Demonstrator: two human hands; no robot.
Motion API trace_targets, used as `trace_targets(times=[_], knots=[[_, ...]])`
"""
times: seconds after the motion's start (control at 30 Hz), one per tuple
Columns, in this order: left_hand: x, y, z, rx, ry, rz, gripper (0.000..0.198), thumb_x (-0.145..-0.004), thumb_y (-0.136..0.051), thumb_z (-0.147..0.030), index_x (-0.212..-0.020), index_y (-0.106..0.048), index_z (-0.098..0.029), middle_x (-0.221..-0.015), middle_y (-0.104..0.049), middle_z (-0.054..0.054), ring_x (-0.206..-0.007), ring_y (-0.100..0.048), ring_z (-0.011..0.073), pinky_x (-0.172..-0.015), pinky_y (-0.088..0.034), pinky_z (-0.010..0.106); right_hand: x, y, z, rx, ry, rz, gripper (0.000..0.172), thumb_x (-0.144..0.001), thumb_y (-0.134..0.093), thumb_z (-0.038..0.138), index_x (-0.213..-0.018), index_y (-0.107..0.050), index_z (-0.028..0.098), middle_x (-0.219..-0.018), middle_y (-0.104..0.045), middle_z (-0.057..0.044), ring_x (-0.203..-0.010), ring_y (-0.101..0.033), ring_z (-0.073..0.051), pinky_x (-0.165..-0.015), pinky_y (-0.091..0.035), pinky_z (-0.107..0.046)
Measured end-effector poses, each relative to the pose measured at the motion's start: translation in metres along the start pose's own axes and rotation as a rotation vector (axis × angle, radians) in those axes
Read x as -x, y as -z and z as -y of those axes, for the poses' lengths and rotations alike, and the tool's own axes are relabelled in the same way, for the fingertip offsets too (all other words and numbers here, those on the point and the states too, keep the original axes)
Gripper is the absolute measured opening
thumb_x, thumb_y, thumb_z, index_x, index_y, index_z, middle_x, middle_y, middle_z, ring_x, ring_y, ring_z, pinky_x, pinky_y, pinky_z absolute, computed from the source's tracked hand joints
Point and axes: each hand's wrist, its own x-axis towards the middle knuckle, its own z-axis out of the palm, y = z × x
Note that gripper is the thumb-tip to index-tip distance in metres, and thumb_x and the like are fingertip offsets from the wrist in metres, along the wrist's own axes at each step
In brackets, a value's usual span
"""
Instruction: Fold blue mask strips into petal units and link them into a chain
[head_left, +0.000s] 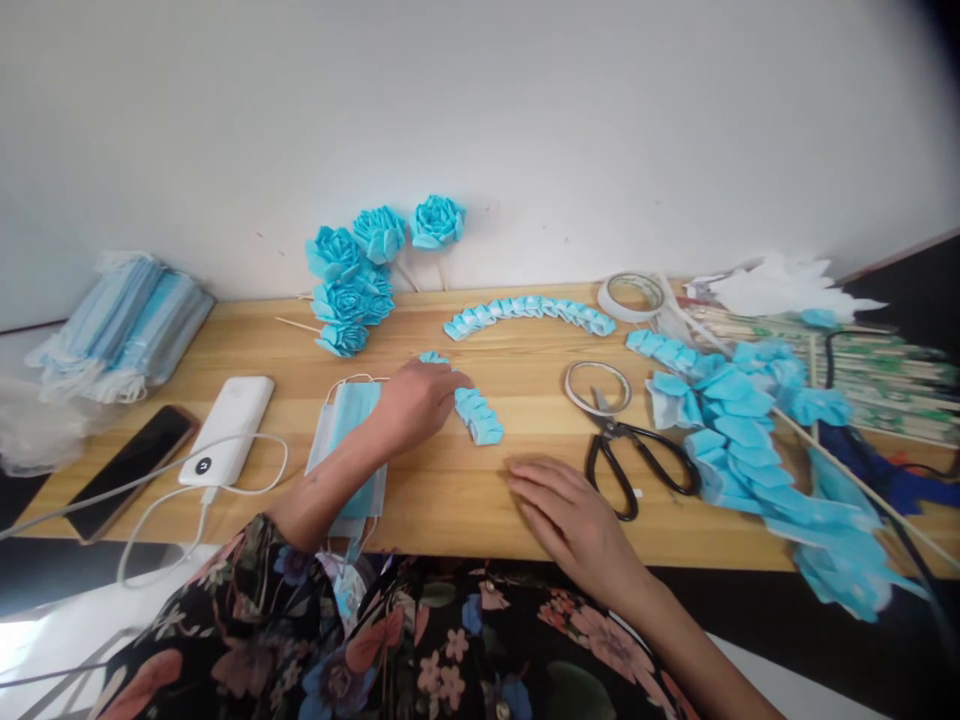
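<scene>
My left hand (421,402) reaches over a short pleated blue strip (478,416) on the table, its curled fingers on the strip and covering its middle. Both ends of the strip show past the hand. Under my left forearm lies a blue face mask (357,408), partly covered. My right hand (574,520) rests at the table's front edge with fingers stretched out and nothing in it. Just right of it are black-handled scissors (616,432), whose tip lies over a thin roll of tape (574,385). Further back, a longer pleated blue strip (531,306) curves across the wood.
Blue fabric flowers (339,252) on sticks stand by the wall. Stacked masks (135,325), a phone (135,470) and a white power bank (232,425) with its cable occupy the left. A wider tape roll (609,300), more pleated blue strips (739,435) and green-patterned packets (889,375) crowd the right.
</scene>
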Motion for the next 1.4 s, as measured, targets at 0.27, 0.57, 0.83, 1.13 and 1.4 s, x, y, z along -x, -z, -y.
trace_targets(times=[0.27,0.57,0.83,1.13,1.4], knots=[[-0.006,-0.006,-0.012,-0.097,-0.067,0.136,0.034,-0.086,-0.042,-0.009,-0.097,-0.073,-0.017,-0.082,-0.07,0.009,-0.08,-0.064,0.0207,-0.075,-0.046,0.034,-0.001,0.001,0.001,-0.018,-0.013,0.008,0.032,-0.092,-0.05,0.017,-0.121,-0.062,0.023,-0.123,-0.065,-0.009,-0.116,-0.059,-0.023,-0.1,-0.05,-0.047],[-0.012,0.023,-0.004,0.086,-0.149,0.079,0.032,-0.089,-0.044,-0.016,-0.101,-0.073,-0.021,-0.092,-0.074,0.005,-0.088,-0.067,0.0184,-0.082,-0.048,0.03,-0.001,0.002,0.003,-0.003,0.007,-0.004,0.031,-0.091,-0.051,0.015,-0.119,-0.063,0.021,-0.12,-0.067,-0.01,-0.114,-0.06,-0.022,-0.099,-0.052,-0.045],[-0.062,0.022,0.062,-0.151,0.262,0.044,0.037,-0.089,-0.041,-0.022,-0.108,-0.073,-0.021,-0.108,-0.074,0.006,-0.099,-0.068,0.0231,-0.083,-0.05,0.029,-0.005,0.006,0.003,-0.013,0.017,-0.036,0.033,-0.089,-0.052,0.014,-0.118,-0.064,0.023,-0.116,-0.069,-0.009,-0.11,-0.064,-0.022,-0.096,-0.055,-0.044],[-0.087,0.011,0.08,0.129,0.199,0.083,0.035,-0.09,-0.041,-0.027,-0.103,-0.073,-0.02,-0.109,-0.074,0.004,-0.1,-0.067,0.021,-0.086,-0.048,0.027,-0.003,0.007,-0.009,-0.018,0.087,0.003,0.032,-0.086,-0.051,0.008,-0.113,-0.063,0.02,-0.113,-0.071,-0.006,-0.105,-0.066,-0.02,-0.093,-0.057,-0.036],[-0.1,0.002,0.089,0.171,0.204,0.1,0.035,-0.09,-0.04,-0.028,-0.1,-0.073,-0.02,-0.106,-0.075,0.001,-0.097,-0.067,0.0198,-0.084,-0.049,0.025,-0.003,0.007,-0.019,-0.002,0.12,0.016,0.03,-0.088,-0.052,0.014,-0.114,-0.062,0.022,-0.109,-0.073,-0.004,-0.1,-0.068,-0.02,-0.093,-0.057,-0.033]])
